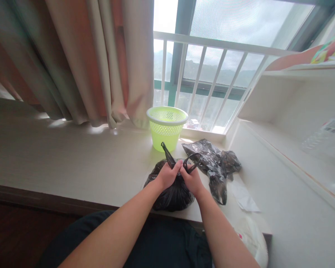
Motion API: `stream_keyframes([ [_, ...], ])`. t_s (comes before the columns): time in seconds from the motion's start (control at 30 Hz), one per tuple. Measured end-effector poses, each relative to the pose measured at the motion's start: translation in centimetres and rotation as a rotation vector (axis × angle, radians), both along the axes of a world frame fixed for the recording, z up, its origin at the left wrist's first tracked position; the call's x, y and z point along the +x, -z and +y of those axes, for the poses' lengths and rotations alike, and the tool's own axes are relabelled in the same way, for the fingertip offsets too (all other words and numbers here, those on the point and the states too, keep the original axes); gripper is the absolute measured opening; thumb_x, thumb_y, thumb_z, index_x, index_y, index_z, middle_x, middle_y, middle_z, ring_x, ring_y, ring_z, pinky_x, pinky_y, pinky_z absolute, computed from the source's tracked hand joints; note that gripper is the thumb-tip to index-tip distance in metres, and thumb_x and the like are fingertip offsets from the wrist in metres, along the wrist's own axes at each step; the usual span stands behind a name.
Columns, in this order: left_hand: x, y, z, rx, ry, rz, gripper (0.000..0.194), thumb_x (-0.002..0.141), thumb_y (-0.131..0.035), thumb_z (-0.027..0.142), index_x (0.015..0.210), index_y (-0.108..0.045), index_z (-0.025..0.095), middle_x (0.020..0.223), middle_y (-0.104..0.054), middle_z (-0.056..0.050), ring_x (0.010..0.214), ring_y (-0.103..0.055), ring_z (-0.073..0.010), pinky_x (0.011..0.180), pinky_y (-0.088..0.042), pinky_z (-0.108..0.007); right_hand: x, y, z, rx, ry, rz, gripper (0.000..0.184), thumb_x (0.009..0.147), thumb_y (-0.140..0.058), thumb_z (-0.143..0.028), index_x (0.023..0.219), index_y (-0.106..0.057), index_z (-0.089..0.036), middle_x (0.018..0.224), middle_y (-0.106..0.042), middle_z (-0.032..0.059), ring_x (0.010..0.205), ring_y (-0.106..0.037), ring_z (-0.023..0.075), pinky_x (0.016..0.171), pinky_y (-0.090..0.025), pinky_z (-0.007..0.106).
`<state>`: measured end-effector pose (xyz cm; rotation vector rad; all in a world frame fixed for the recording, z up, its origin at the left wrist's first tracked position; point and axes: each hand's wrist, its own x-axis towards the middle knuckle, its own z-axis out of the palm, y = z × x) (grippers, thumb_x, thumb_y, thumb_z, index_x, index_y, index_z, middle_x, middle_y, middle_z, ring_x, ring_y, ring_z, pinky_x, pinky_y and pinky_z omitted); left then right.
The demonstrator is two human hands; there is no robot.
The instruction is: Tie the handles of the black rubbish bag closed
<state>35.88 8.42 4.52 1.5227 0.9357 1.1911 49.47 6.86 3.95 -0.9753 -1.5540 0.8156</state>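
Note:
A full black plastic bag (173,197) rests on the ledge in front of me, its top gathered. My left hand (169,175) is closed round one of its handles, whose loop sticks up above the thumb. Closed on the other handle, my right hand (191,178) meets the left at the bag's neck. Both thumbs are close together there; whether a knot lies under them is hidden. Just beyond the hands stands a light green plastic basket (167,137) with a perforated upper wall and a pale rim. To its right a second black plastic bag (212,160) lies flat and crumpled.
A pale ledge (72,160) runs along the curtain (80,59). White railings (203,63) guard the window behind the basket. Right of the flat bag lies white paper (244,195), near a white bag (254,242). A clear bottle (326,132) lies on the right-hand shelf.

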Motion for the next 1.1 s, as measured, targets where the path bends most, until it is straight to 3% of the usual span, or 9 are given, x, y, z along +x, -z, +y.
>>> stream_keyframes([
  [1.1, -0.04, -0.66, -0.28, -0.023, -0.012, 0.015, 0.041, 0.092, -0.057, 0.051, 0.067, -0.061, 0.019, 0.072, -0.067, -0.002, 0.078, -0.064, -0.0196, 0.087, -0.052, -0.033, 0.10, 0.23, 0.01, -0.002, -0.006, -0.012, 0.040, 0.093, -0.059, -0.045, 0.061, -0.059, -0.021, 0.058, -0.057, 0.0000, 0.058, -0.048, 0.0160, 0.058, -0.041, 0.030],
])
